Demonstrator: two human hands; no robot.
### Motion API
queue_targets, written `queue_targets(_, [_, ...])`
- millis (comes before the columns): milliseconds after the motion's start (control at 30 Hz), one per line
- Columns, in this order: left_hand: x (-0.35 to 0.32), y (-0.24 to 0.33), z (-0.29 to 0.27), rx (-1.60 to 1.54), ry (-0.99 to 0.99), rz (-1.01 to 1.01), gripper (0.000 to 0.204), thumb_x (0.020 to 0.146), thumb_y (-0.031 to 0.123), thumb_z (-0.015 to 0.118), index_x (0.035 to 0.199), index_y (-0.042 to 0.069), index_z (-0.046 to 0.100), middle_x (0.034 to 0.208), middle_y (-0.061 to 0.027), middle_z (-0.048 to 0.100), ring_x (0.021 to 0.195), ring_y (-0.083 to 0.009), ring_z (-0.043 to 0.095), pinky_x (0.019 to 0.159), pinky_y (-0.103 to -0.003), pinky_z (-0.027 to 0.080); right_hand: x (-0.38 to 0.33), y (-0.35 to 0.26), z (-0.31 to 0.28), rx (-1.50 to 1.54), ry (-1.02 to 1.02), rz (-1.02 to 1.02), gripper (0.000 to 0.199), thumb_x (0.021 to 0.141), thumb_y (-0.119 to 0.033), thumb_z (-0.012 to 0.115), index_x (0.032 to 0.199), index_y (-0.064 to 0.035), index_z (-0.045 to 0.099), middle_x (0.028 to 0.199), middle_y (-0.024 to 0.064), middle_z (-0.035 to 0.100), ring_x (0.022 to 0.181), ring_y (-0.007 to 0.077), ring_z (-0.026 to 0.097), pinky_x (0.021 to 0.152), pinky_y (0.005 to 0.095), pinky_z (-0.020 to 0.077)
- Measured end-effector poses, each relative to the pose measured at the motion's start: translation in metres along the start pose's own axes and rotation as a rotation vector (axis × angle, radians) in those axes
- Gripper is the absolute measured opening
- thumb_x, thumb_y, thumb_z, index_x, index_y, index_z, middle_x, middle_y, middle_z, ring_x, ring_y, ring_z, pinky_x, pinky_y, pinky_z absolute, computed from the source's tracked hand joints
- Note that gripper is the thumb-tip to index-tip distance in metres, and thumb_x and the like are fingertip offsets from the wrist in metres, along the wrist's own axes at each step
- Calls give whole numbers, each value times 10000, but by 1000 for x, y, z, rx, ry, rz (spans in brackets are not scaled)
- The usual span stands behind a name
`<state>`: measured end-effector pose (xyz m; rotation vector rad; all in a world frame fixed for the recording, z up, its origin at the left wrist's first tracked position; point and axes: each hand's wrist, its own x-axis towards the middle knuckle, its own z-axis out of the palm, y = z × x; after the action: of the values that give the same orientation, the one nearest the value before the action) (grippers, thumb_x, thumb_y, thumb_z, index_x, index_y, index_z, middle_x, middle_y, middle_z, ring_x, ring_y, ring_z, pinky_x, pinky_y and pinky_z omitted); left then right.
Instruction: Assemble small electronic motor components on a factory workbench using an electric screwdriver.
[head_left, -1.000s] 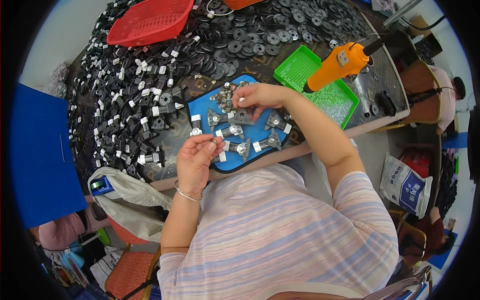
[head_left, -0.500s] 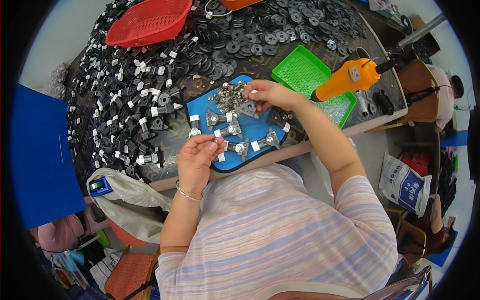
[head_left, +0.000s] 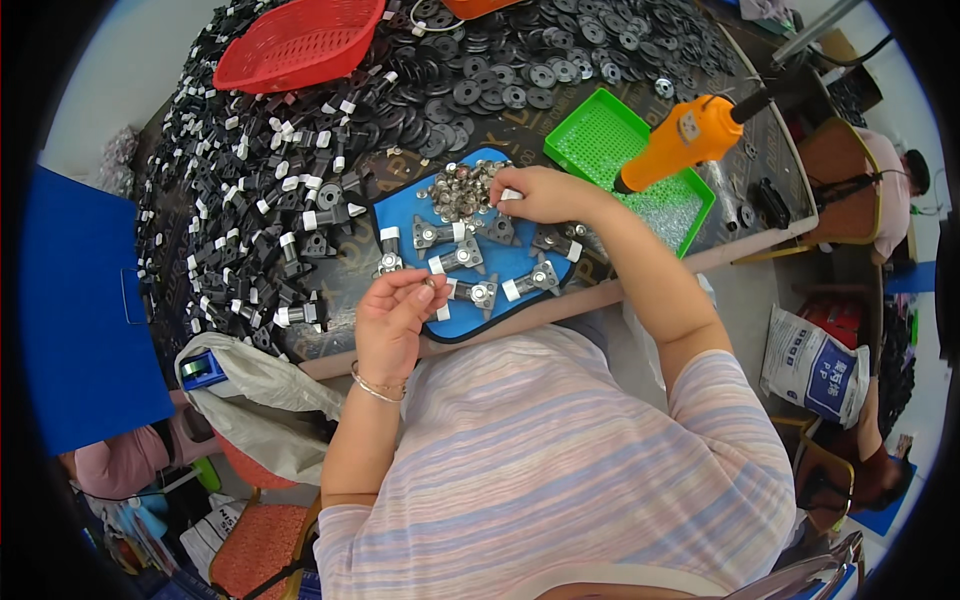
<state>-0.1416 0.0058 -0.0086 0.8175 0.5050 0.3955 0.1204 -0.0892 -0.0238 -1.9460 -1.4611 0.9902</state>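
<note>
Left hand [head_left: 392, 322] pinches small ring; right hand [head_left: 535, 195] picks among metal washers [head_left: 462, 190] (blue mat [head_left: 400, 215]); white-blue sack [head_left: 815, 362] far right.

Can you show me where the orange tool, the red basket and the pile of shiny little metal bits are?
orange tool [head_left: 690, 133], head view, on the middle of its body.
red basket [head_left: 300, 42], head view, on its mesh bottom.
pile of metal bits [head_left: 462, 190], head view, on the middle of the heap.

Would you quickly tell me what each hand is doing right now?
Left hand: pinched on a small metal ring.
Right hand: fingertips in the washer pile; grip cannot be told.
</note>
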Motion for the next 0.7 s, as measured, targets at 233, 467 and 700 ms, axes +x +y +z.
queue_targets(233, [3,-2,3,7,-28,-10,170,817,-11,582,985,-6,562,945,-149,638,861,-226,632,779,-321,513,-20,-21,-1,-320,256,56,184,765,-182,606,926,-93,597,903,97,553,856,245,565,747,346,453])
queue_targets(467, [18,-5,18,35,-32,-58,176,816,-24,576,990,-19,549,953,-149,632,867,-226,628,776,-317,518,-41,-80,11,137,129,-356,279,676,-107,732,941,-110,642,831,33,545,618,153,517,556,268,450])
queue_targets(700, [23,-9,25,43,-71,-54,183,827,2,568,1009,-3,551,955,-122,624,866,-195,618,780,-315,511,-40,-72,37,30,315,-438,292,676,-88,723,962,-116,667,805,39,578,709,179,591,615,278,493])
